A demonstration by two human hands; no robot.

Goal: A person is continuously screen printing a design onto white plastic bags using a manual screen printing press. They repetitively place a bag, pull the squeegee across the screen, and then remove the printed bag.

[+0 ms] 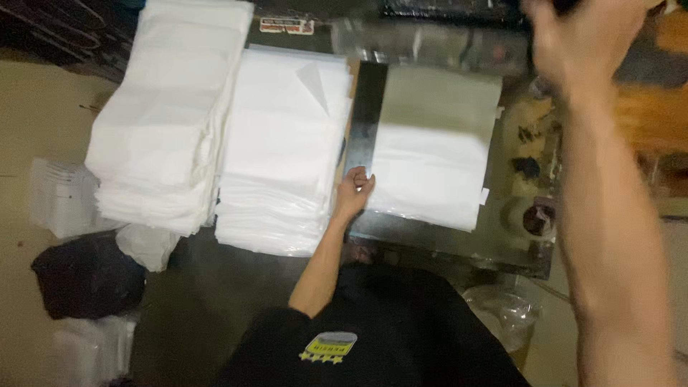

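Nearest the camera, the left hand [355,188] rests on the near-left corner of the white sheet [430,175], fingers curled together and pressing or pinching the sheet's edge; which of the two cannot be told.

The sheet lies flat on a dark metal plate [367,107] set on the counter [527,247]. Its long axis runs near to far, and its body extends to the right and away from the left hand. Its far part looks grey and dull, its near part bright white.

To the left of the plate, just beside it, stands a stack of white sheets [283,154]. A second, taller stack of folded white material [168,115] stands further left.

At the far right, the right hand [580,36] is raised above the far edge of the counter, well apart from the sheet. It is blurred, apparently closed around something dark; what it grips cannot be told.

The left hand is therefore the nearer hand to the sheet.
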